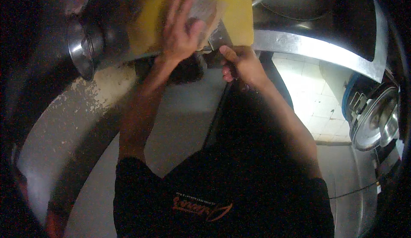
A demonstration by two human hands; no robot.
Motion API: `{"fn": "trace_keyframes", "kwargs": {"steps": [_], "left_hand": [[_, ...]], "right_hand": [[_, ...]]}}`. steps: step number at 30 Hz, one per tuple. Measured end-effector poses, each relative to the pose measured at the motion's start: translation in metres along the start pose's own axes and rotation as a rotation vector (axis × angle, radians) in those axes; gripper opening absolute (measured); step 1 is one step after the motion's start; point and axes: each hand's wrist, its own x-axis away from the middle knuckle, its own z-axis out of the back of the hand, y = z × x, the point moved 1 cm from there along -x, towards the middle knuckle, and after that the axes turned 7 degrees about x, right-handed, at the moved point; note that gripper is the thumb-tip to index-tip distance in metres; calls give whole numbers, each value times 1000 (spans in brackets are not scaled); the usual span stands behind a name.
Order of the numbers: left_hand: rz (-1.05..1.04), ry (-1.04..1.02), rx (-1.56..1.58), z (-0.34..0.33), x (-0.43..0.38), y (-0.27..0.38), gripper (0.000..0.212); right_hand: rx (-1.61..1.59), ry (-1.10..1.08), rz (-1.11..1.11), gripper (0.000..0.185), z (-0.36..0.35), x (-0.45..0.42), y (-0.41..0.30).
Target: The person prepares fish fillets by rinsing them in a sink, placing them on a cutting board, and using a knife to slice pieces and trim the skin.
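On a yellow cutting board (pixel 240 13) lies a wide-bladed knife (pixel 220 35), its blade pointing away from me. My right hand (pixel 240 63) is closed around its handle at the board's near edge. A pale, flat piece (pixel 205 11), blurred and of a material I cannot make out, rests across the blade. My left hand (pixel 183 29) holds this piece with the thumb and spread fingers, left of the knife. Part of the blade is hidden under the piece.
A round metal bowl (pixel 80 46) stands to the left of the board. The steel counter's edge (pixel 305 46) curves away to the right. Metal pans or lids (pixel 372 122) are at the far right, above a white tiled floor (pixel 308 87). The left side is dark.
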Motion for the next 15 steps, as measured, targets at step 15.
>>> {"fn": "trace_keyframes", "kwargs": {"steps": [15], "left_hand": [[106, -58, 73, -13, 0, -1, 52]], "right_hand": [[344, 175, 88, 44, -21, 28, 29]]}}
